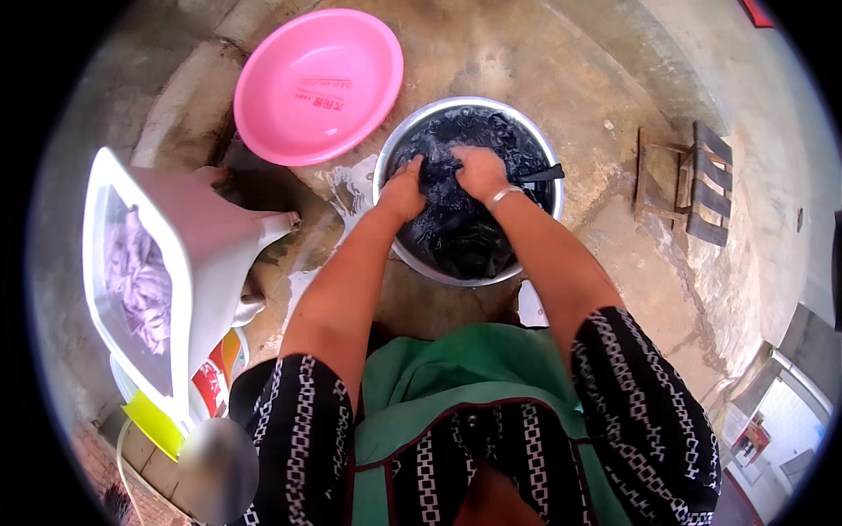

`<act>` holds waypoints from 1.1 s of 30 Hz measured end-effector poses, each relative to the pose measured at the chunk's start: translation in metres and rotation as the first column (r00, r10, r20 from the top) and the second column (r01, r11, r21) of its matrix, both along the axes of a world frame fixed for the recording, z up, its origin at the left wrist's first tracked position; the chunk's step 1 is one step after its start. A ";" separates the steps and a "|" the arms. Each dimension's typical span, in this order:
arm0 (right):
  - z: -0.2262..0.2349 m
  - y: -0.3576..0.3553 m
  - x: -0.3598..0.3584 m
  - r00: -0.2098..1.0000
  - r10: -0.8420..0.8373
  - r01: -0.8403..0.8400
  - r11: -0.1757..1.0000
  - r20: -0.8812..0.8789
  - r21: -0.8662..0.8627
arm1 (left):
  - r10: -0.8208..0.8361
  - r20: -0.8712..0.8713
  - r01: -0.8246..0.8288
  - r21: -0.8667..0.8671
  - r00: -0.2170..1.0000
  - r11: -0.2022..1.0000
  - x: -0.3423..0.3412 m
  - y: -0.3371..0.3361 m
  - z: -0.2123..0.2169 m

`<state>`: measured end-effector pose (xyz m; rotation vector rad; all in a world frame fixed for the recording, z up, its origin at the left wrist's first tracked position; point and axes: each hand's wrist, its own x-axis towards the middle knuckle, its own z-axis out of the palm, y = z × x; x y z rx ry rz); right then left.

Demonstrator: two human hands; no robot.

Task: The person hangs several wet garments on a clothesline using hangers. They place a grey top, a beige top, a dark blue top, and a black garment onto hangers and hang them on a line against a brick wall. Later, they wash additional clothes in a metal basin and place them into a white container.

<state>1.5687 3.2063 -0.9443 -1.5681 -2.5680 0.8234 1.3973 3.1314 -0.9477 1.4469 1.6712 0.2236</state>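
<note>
A round metal basin [383, 149] stands on the floor in front of me, filled with water and soaked dark cloth [469, 245]. My left hand [405, 189] is at the basin's left side, its fingers curled into the wet cloth and partly hidden. Close to it, my right hand [481, 173] is closed on the dark cloth too, with a pale bracelet [504, 195] round the wrist. A dark strip of the cloth [542, 174] hangs over the basin's right rim. Ripples and light glints show on the water around both hands.
A pink plastic basin [298, 74] sits beyond the metal one to the left. Nearer on the left is a white-rimmed tub [181, 263] with lilac cloth [139, 272] inside. A low wooden stool with dark straps [709, 184] stands by the right wall. The concrete floor [596, 206] has wet patches.
</note>
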 end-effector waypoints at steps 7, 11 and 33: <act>0.224 -0.030 0.015 0.804 -0.115 0.063 0.992 -0.584 -0.109 | 0.188 0.178 -0.235 0.295 0.966 0.926 0.011 -0.044 0.062; 0.317 -0.046 0.008 0.586 -0.194 0.031 0.976 -0.787 -0.218 | 0.157 0.484 -0.354 0.348 0.861 0.868 0.029 -0.010 0.103; 0.233 -0.038 0.042 -0.484 -0.800 -0.515 0.587 -0.354 -0.625 | -0.027 0.986 -0.532 -0.065 -0.164 0.844 0.123 0.037 0.266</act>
